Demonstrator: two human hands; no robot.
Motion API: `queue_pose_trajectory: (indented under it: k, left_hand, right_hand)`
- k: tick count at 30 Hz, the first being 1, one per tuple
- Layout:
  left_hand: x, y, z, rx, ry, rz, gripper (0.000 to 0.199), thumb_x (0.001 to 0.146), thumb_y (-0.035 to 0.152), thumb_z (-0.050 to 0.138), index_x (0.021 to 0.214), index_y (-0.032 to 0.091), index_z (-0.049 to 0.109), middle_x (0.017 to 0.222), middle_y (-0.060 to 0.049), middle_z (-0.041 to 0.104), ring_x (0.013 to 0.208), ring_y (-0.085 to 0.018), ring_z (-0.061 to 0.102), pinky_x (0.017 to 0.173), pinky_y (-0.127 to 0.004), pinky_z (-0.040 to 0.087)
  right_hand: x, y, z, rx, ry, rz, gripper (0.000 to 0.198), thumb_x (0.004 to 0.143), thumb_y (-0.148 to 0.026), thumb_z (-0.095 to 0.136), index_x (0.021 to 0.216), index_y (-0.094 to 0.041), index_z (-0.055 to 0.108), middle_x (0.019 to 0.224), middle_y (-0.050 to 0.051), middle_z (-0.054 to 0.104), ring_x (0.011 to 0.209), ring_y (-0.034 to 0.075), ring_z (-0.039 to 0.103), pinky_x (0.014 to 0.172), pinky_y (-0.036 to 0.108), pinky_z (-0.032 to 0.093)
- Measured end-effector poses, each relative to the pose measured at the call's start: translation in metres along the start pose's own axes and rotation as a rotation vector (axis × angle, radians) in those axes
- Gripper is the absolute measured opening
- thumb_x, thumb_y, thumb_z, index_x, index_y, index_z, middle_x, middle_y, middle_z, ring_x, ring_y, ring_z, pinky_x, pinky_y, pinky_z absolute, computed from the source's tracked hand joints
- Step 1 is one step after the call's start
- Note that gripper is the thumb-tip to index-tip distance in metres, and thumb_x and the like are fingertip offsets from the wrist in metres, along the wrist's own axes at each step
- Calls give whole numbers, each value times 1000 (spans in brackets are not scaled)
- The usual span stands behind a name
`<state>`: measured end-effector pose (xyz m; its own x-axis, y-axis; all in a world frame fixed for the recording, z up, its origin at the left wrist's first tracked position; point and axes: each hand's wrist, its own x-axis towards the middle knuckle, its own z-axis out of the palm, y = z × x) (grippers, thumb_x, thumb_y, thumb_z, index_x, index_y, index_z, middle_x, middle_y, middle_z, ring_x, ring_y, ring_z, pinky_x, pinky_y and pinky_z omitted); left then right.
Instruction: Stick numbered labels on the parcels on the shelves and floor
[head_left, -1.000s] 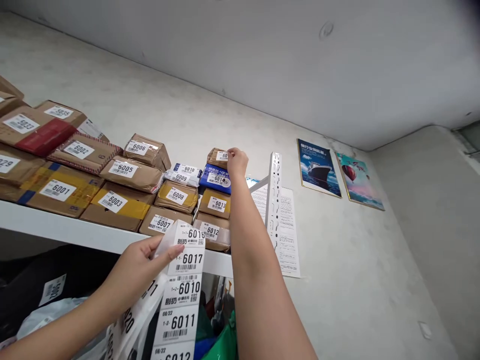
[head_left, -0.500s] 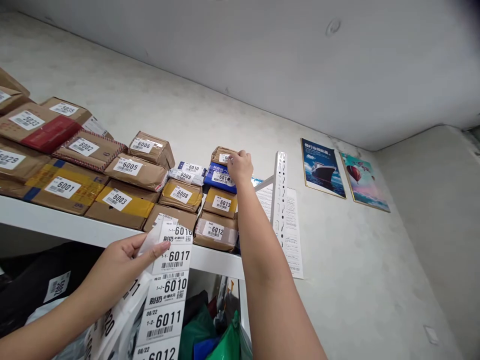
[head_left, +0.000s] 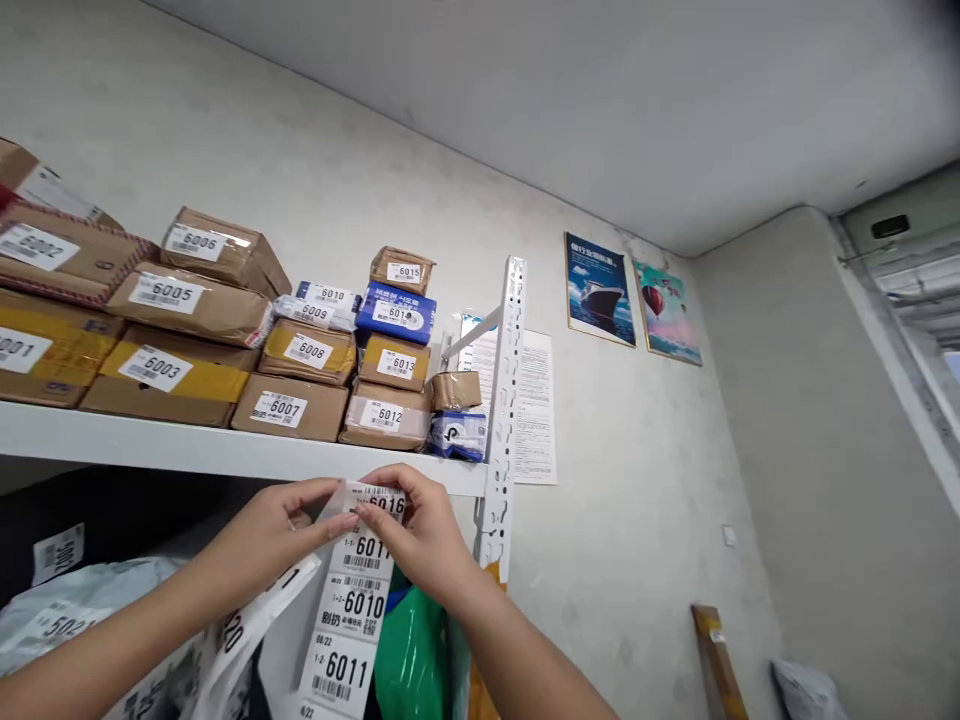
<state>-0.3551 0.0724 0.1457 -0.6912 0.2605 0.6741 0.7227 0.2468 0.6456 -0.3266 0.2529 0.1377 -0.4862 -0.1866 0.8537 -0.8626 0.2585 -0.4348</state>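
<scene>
A long strip of white number labels [head_left: 346,625] hangs down in front of the shelf, printed 6016 at the top and 6010 and 6011 lower down. My left hand [head_left: 289,530] pinches the strip near its upper left edge. At the top label, my right hand [head_left: 416,525] has its thumb and fingers closed on the strip's corner, close to the left fingertips. Just above both hands, labelled boxes stand on the shelf, among them a brown box marked 6015 [head_left: 401,271] on top of a blue box [head_left: 396,312], and a box marked 6007 [head_left: 289,407].
The white shelf beam [head_left: 187,450] runs below the boxes to an upright post [head_left: 506,400]. A small brown box [head_left: 457,390] and a blue-white package [head_left: 457,435] sit beside the post. Bagged parcels [head_left: 67,610] fill the level beneath. Posters [head_left: 600,290] hang on the wall.
My right hand has left the box marked 6015 and come down to the label strip beside my left hand. The view has shifted to the right.
</scene>
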Motion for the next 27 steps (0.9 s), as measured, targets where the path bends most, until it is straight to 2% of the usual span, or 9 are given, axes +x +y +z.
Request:
queue_pose_trajectory:
  k: [4,7,10,13,15,17,21,25,27]
  left_hand:
    - [3,0,33,-95,-134,-38,41,68,58,66,63,18,63,60,0,58,59,-16,54,56,-24,46]
    - [2,6,54,-175,-173,-65,42,67,59,64,61,18,56,57,3,52,57,-14,49,55,-23,43]
    - [2,11,72,-194,-111,-87,44,65,62,62,64,18,57,59,3,50,57,-13,46,54,-23,40]
    - [5,13,86,-98,29,-110,50,68,68,54,56,19,48,50,6,35,50,-10,33,48,-21,29]
    - [8,14,93,-104,111,-126,53,68,70,51,53,20,40,48,7,28,49,-10,29,46,-21,24]
    - [13,16,99,-175,103,-143,51,64,69,57,57,20,45,49,7,35,49,-10,33,46,-21,26]
    - [14,17,106,-255,-99,-167,50,59,62,68,80,16,64,63,2,60,58,-15,49,55,-23,39]
    - [8,10,107,-189,-140,-204,52,61,67,66,72,15,65,58,1,60,56,-16,52,53,-24,40]
    - [5,6,107,-231,-138,-235,55,59,69,66,71,16,64,60,0,62,56,-17,55,52,-24,41]
  right_hand:
    - [-19,11,-18,6,98,182,22,82,-36,60,95,-19,65,89,4,68,61,11,56,53,24,43]
    - [-28,16,-28,28,218,224,19,77,-35,63,86,-18,67,85,5,68,71,15,60,58,25,46]
    - [-34,22,-32,25,325,213,18,74,-34,67,84,-19,69,79,4,67,70,15,59,59,26,46]
    - [-36,25,-33,52,403,205,18,76,-35,67,84,-19,68,73,3,65,64,13,56,55,25,45]
    - [-33,25,-36,-9,434,160,15,80,-33,63,81,-19,68,76,3,65,69,14,57,55,24,45]
    - [-25,24,-43,-127,463,77,11,82,-29,60,79,-20,67,80,3,64,74,15,58,57,23,45]
    - [5,31,-68,-295,506,-59,9,82,-24,59,78,-21,66,79,2,62,73,15,58,62,25,46]
    - [35,44,-91,-501,474,-80,10,83,-21,59,80,-22,68,78,2,60,72,15,57,70,29,48]
    - [42,50,-97,-659,432,-47,10,82,-20,60,86,-22,69,86,3,59,68,14,56,68,30,47]
